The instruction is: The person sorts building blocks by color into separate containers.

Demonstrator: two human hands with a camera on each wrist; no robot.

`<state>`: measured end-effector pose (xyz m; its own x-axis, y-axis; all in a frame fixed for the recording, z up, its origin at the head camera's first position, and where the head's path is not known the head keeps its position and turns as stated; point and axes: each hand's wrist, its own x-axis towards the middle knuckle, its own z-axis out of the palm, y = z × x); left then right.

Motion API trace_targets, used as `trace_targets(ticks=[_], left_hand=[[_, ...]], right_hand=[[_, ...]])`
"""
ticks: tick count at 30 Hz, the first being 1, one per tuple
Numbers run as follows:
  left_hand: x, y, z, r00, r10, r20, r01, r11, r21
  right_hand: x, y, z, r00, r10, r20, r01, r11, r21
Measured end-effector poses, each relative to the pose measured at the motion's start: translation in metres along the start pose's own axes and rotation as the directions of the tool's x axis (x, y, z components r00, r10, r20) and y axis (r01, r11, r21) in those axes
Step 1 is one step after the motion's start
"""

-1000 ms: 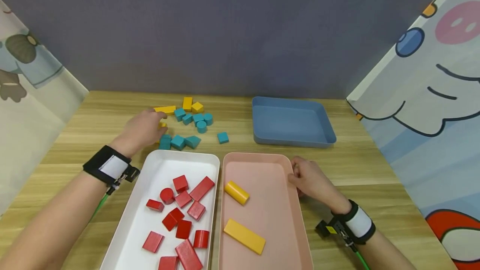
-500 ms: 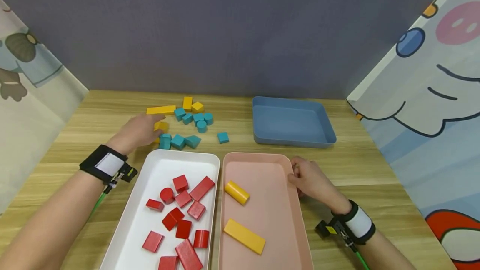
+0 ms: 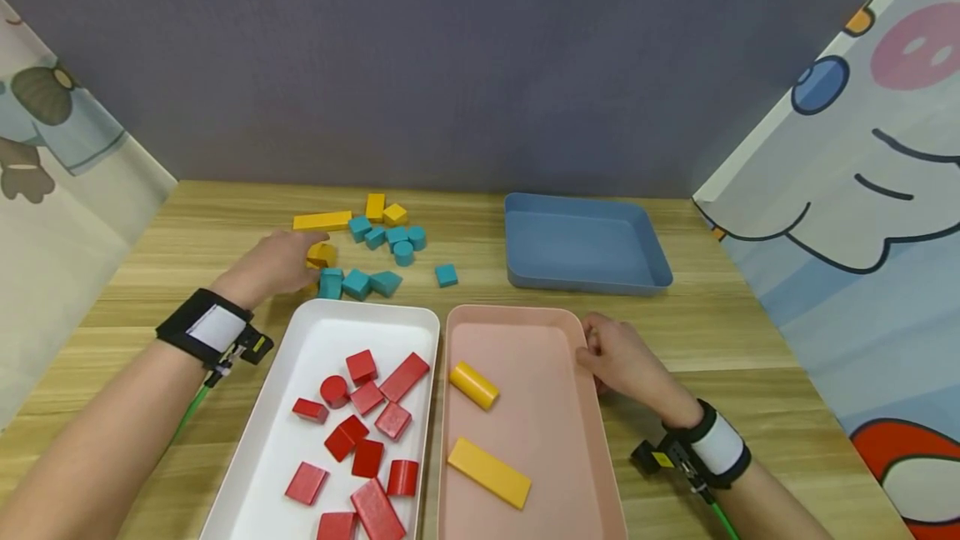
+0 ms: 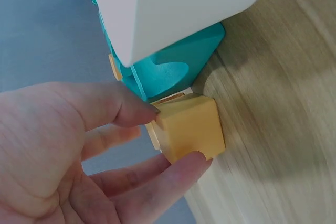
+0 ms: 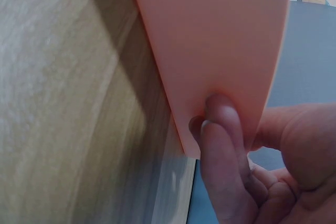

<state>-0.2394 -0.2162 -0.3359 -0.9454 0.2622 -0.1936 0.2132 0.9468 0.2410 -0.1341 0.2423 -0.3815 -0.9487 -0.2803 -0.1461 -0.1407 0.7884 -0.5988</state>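
Note:
My left hand [image 3: 273, 265] is among the loose blocks at the back left. In the left wrist view, thumb and fingertips pinch a yellow block [image 4: 191, 127] with slanted faces, low at the wood surface. Teal blocks [image 3: 356, 284] lie right beside it, and a long yellow block [image 3: 322, 221] lies just behind. My right hand [image 3: 622, 361] grips the far right corner of the pink tray [image 3: 540, 440], fingers against its outer wall and thumb at the rim. Inside that tray are a yellow cylinder [image 3: 474, 385] and a flat yellow block [image 3: 489, 473].
A white tray [image 3: 262, 440] holding several red blocks stands left of the pink one, close alongside. Farther back on the right is a blue tray [image 3: 588, 244]. More teal and yellow pieces cluster near the back wall, and one teal cube [image 3: 446, 275] lies apart.
My left hand has shifted slightly left and toward me, uncovering more of the long yellow block and of the yellow block at its fingertips. The right hand stays in place on the pink tray.

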Motion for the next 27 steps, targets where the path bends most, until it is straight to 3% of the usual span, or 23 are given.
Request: trace_targets(ticks=[12,16,22,27], left_hand=[[0.001,-0.009,0.0,1.0,-0.03,-0.004,0.03,0.999,-0.041],[-0.002,-0.006,-0.004,0.999,-0.018,-0.047,0.017,1.0,-0.02],[-0.009,0.018,-0.013,0.985,0.085,-0.151,-0.086,0.996,-0.001],[-0.012,0.059,-0.011,0.955,0.236,-0.179,-0.244,0.97,-0.022]], right_hand=[[0.001,0.0,0.001,1.0,-0.014,-0.014,0.014,1.0,-0.012],[0.001,0.0,0.001,1.0,-0.016,-0.016,0.016,1.0,-0.011],[0.0,0.0,0.0,1.0,-0.016,-0.013,0.016,1.0,-0.007],[0.0,0.0,0.0,1.0,-0.024,-0.013,0.023,1.0,-0.015]])
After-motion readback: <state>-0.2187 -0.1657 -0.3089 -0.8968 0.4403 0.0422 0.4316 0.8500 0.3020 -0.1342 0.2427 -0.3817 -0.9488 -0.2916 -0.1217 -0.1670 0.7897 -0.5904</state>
